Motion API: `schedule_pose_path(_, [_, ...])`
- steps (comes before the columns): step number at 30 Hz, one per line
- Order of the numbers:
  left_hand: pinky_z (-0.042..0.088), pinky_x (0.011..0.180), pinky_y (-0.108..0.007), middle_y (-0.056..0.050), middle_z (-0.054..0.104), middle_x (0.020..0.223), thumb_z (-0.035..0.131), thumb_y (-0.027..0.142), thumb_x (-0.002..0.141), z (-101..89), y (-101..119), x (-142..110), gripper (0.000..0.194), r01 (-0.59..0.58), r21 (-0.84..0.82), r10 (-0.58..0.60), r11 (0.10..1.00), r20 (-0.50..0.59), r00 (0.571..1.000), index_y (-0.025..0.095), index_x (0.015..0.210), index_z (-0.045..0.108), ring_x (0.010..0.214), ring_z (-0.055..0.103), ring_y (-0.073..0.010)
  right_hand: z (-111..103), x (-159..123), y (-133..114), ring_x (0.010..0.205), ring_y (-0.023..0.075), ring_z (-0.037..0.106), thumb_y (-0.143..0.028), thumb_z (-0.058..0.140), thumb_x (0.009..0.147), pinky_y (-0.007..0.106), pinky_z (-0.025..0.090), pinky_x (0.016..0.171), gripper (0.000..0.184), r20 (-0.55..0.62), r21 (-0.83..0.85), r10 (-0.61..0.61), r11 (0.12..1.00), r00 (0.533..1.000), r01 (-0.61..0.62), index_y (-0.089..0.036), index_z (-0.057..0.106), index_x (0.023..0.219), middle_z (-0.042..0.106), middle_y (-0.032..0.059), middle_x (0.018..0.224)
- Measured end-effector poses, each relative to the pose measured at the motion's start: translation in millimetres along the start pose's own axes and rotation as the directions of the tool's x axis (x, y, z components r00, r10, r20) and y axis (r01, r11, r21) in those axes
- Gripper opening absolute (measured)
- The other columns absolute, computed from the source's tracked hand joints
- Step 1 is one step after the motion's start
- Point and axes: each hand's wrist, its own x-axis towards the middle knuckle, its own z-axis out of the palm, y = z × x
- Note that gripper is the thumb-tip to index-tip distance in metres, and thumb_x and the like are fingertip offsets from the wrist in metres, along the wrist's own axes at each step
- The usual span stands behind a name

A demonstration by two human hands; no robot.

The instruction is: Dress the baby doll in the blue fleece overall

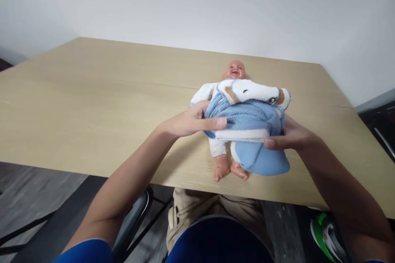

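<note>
A baby doll (233, 70) in a white outfit lies on its back on the wooden table (92, 90), its head toward the wall and its bare feet toward me. Above its torso I hold a light blue fleece baby garment (249, 115) with a white animal face on it and a white hem. My left hand (202, 121) grips the garment's left side, thumb on top. At the right side, my right hand (286, 133) is closed on the hem and edge. A smooth blue flap of the cloth hangs over one of the doll's legs. The doll's middle is hidden behind the cloth.
A white wall (197, 8) stands behind the table. My lap is at the near table edge, beside a dark chair (135, 218). Below the table on the right is a green and white object (324, 232), partly hidden by my forearm. Something black (379, 123) stands at the far right.
</note>
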Motion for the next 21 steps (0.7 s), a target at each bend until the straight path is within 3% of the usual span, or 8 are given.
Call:
schedule_pose_path(3, [0.069,0.091,-0.035,-0.010,0.086,0.108,0.106,0.051,0.080,14.6,0.2,-17.8,0.050,0.023,0.031,-0.023,0.999,0.009,1.000,0.018,0.111,0.086,0.098,0.080,-0.0270,14.4,-3.0,0.0,0.127,0.0390,0.082,-0.058,0.102,0.081,0.053,0.068,0.111,0.070,-0.042,-0.075,-0.002,0.997,0.999,-0.001,-0.020,0.080,0.135,0.087,0.0130,0.123])
schedule_pose_path(6, [0.066,0.100,-0.036,-0.010,0.086,0.114,0.106,0.035,0.076,38.2,-5.5,-33.1,0.050,0.019,0.041,-0.012,0.999,-0.163,0.986,0.017,0.116,0.083,0.108,0.080,-0.0289,31.9,-6.6,3.6,0.129,0.0379,0.081,-0.052,0.099,0.085,0.055,0.065,0.119,0.056,-0.208,-0.204,-0.013,0.979,0.978,-0.030,-0.022,0.082,0.129,0.088,0.0111,0.124])
schedule_pose_path(9, [0.065,0.097,-0.036,-0.009,0.084,0.111,0.103,0.036,0.073,61.4,-18.2,-45.1,0.051,0.051,0.024,-0.037,0.998,-0.386,0.922,0.016,0.114,0.079,0.106,0.078,-0.0295,50.5,-11.2,6.7,0.127,0.0387,0.081,-0.052,0.095,0.088,0.054,0.066,0.117,0.044,-0.339,-0.318,-0.055,0.946,0.939,-0.060,-0.025,0.083,0.121,0.088,0.0089,0.111])
schedule_pose_path(13, [0.057,0.078,-0.032,-0.005,0.076,0.089,0.089,0.048,0.082,83.0,-33.1,-57.9,0.036,0.149,0.007,-0.121,0.989,-0.544,0.830,0.018,0.091,0.070,0.086,0.068,-0.0247,71.2,-15.4,9.5,0.123,0.0397,0.081,-0.046,0.087,0.092,0.052,0.066,0.113,0.032,-0.391,-0.455,-0.089,0.884,0.916,-0.108,-0.024,0.081,0.114,0.087,0.0086,0.101])
schedule_pose_path(16, [0.055,0.080,-0.033,-0.003,0.071,0.086,0.080,0.048,0.085,92.8,-38.1,-65.5,0.032,0.163,-0.015,-0.142,0.987,-0.572,0.808,0.019,0.089,0.067,0.085,0.064,-0.0236,80.3,-17.1,16.3,0.113,0.0382,0.083,-0.042,0.083,0.091,0.049,0.068,0.104,0.027,-0.440,-0.498,-0.060,0.847,0.896,-0.188,-0.023,0.078,0.109,0.088,0.0089,0.102])
schedule_pose_path(21, [0.059,0.085,-0.034,-0.006,0.074,0.096,0.079,0.047,0.087,94.5,-49.2,-68.4,0.032,0.178,0.009,-0.148,0.984,-0.518,0.842,0.018,0.097,0.069,0.093,0.067,-0.0254,81.9,-15.5,36.1,0.099,0.0343,0.083,-0.037,0.081,0.086,0.046,0.067,0.090,0.026,-0.498,-0.492,0.000,0.823,0.867,-0.283,-0.022,0.075,0.107,0.088,0.0099,0.105])
